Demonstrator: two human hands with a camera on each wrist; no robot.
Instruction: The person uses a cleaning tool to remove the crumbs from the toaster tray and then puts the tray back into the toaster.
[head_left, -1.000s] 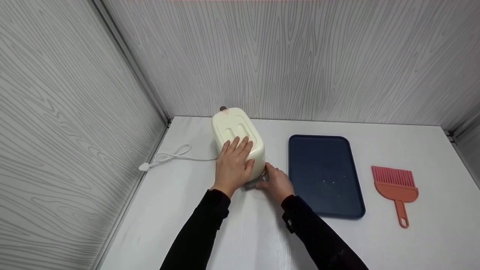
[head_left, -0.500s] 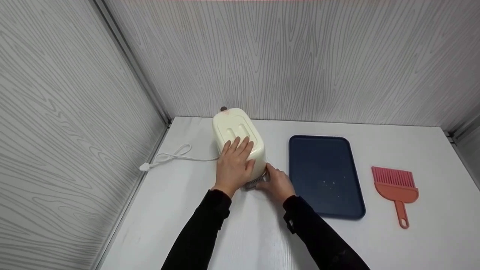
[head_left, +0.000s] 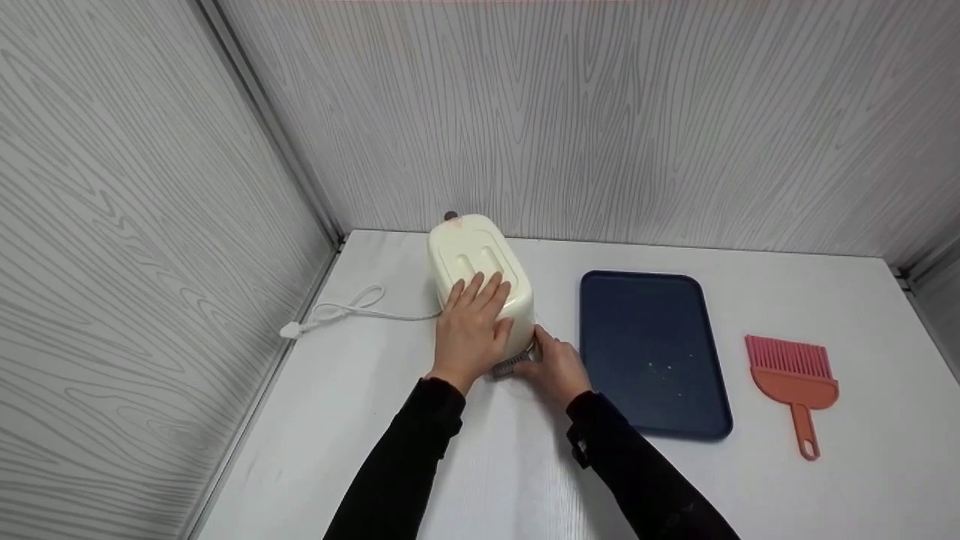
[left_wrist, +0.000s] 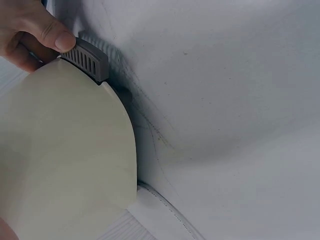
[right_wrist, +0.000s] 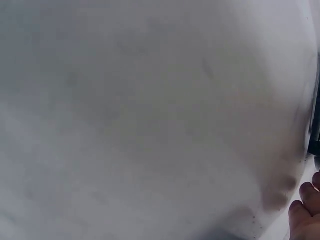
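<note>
A cream toaster (head_left: 480,247) with two oblong hollows in its top stands angled on the white table. My left hand (head_left: 470,330) rests on the near part of that top, its fingers stretched out. Low on the toaster's near end is a grey slotted piece (head_left: 510,365), larger in the left wrist view, where the slotted piece (left_wrist: 92,62) follows the rim of the cream end. My right hand (head_left: 556,367) pinches it, thumb on its outer face and the other fingers partly hidden behind. Only fingertips of the right hand (right_wrist: 307,210) show in the right wrist view, beside a blurred pale surface.
A white cord with a plug (head_left: 292,330) runs left from the toaster. Right of the hands lies a dark blue tray (head_left: 645,315) with a few pale crumbs. Farther right is a red-orange brush (head_left: 791,379). Grey wood-grain panels (head_left: 562,120) stand behind and at the sides.
</note>
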